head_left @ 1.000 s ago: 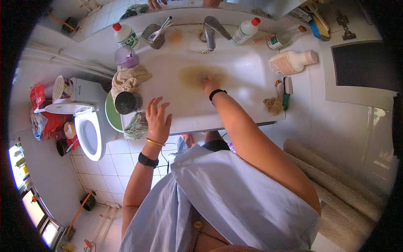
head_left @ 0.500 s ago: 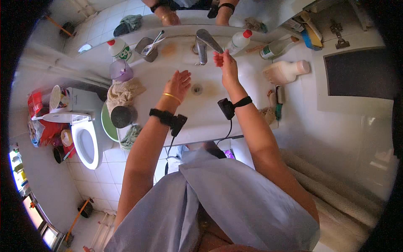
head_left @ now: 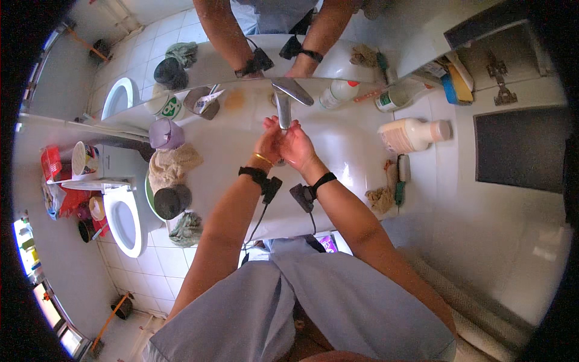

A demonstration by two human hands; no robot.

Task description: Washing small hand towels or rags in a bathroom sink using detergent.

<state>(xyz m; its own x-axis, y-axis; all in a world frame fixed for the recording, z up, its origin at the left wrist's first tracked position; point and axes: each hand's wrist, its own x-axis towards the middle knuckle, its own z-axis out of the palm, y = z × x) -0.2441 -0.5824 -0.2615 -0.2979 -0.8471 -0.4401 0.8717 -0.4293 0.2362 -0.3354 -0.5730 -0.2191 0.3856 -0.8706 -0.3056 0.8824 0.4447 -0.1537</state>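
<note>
In a white-tiled bathroom, over the sink (head_left: 350, 151), the left hand (head_left: 269, 142) and right hand (head_left: 297, 145) press together under the tap (head_left: 283, 105), fingers closed against each other, seemingly mid-wash, so rinsing likely calls for running water.

A small bathroom, seen from above. The floor (head_left: 181, 265) is laid in pale square tiles, and the same light tile covers the wall (head_left: 518, 253) on the right. A white toilet (head_left: 123, 220) stands at the left, its seat down, just beside the left edge of the white washbasin counter (head_left: 235, 211). Above the counter's far edge runs a mirror (head_left: 241, 24), which repeats the toilet and the tiled floor. A dark rectangular panel (head_left: 522, 148) sits in the right wall. At the lower left a window (head_left: 36, 283) lets in bright daylight — the room is evenly lit, with a soft sheen on the right wall.
</note>
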